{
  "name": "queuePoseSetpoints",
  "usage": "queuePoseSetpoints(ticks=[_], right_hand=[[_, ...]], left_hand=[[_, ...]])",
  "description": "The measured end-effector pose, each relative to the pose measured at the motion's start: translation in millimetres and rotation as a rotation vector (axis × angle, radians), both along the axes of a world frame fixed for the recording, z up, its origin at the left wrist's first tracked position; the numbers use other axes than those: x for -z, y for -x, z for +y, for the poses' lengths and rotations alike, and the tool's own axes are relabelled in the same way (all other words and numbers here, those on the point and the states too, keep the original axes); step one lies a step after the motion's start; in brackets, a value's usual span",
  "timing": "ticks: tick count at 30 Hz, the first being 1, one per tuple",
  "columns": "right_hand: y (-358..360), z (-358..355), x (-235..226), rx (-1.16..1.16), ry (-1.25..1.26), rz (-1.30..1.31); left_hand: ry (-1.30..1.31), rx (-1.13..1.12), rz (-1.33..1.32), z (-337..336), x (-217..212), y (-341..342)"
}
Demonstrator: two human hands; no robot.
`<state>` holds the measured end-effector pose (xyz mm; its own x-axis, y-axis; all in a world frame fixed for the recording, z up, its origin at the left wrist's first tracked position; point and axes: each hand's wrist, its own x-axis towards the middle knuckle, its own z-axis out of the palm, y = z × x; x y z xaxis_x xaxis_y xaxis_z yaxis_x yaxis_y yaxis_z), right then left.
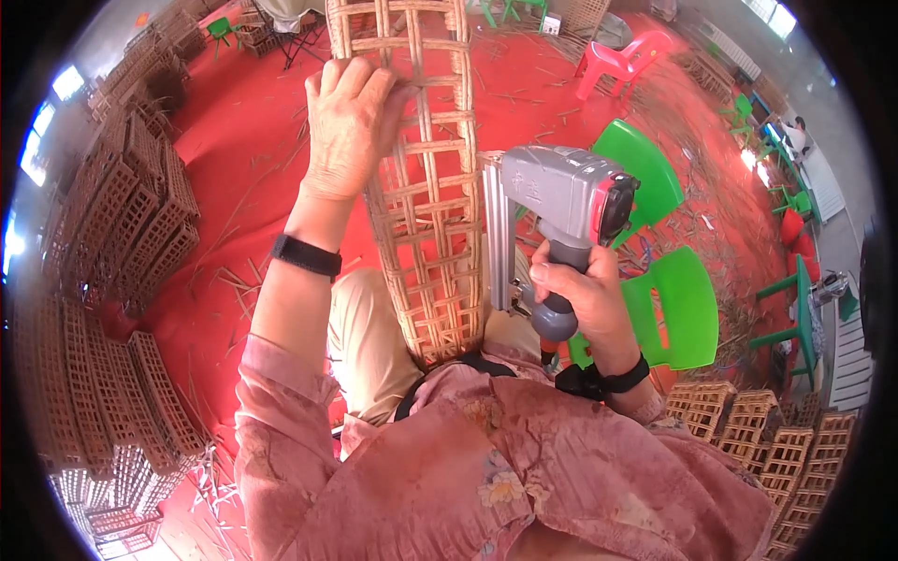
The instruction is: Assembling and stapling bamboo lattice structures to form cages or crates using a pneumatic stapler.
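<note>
A long, narrow lattice basket of woven brown cane (426,229) stretches away from my lap, its near end against my waist between my legs. My left hand (346,122) grips its left edge toward the far part, with the fingers curled over the cane and the thumb side partly hidden. In my right hand (587,292) is a grey pneumatic staple gun (552,182), held by its dark handle. The gun's nose and silver magazine are close beside the basket's right edge; whether they touch it I cannot tell.
Stacks of similar lattice baskets (122,210) rise on the left, with more baskets (786,439) at the lower right. Green plastic chairs (687,309) stand at my right, and a pink chair (627,58) is farther off. Cane scraps litter the red floor covering (253,187).
</note>
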<state>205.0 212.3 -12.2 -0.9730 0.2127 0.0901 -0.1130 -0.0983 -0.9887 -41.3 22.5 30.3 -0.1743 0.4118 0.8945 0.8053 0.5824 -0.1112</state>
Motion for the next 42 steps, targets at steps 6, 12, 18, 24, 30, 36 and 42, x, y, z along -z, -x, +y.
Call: queuePoseSetpoints(ticks=[6, 12, 18, 24, 30, 36, 42], right_hand=[[-4.5, -9.2, 2.4, -0.035, 0.008, -0.035], [0.9, -15.9, 3.9, -0.061, 0.0, -0.028], [-0.4, -20.9, 6.0, -0.106, -0.031, -0.021], [0.1, -25.5, 5.5, -0.117, -0.01, -0.027], [5.3, -33.6, 8.9, -0.13, 0.051, -0.031], [10.6, -34.0, 20.4, -0.173, 0.075, -0.03], [11.2, -32.9, 27.5, -0.224, 0.048, -0.095]], left_hand=[[-0.357, 0.035, -0.266, -35.7, 61.4, -63.1], [-0.219, -0.138, -1.069, -47.7, 148.1, -159.4], [-0.4, -0.011, -1.203, -41.0, 158.6, -152.5], [-0.392, -0.036, -1.024, -36.9, 159.6, -120.4], [-0.506, 0.009, -0.982, -20.9, 147.0, -94.8], [-0.419, -0.205, -1.0, -12.5, 131.1, -100.7], [-0.383, -0.174, -0.927, -15.1, 131.8, -95.8]])
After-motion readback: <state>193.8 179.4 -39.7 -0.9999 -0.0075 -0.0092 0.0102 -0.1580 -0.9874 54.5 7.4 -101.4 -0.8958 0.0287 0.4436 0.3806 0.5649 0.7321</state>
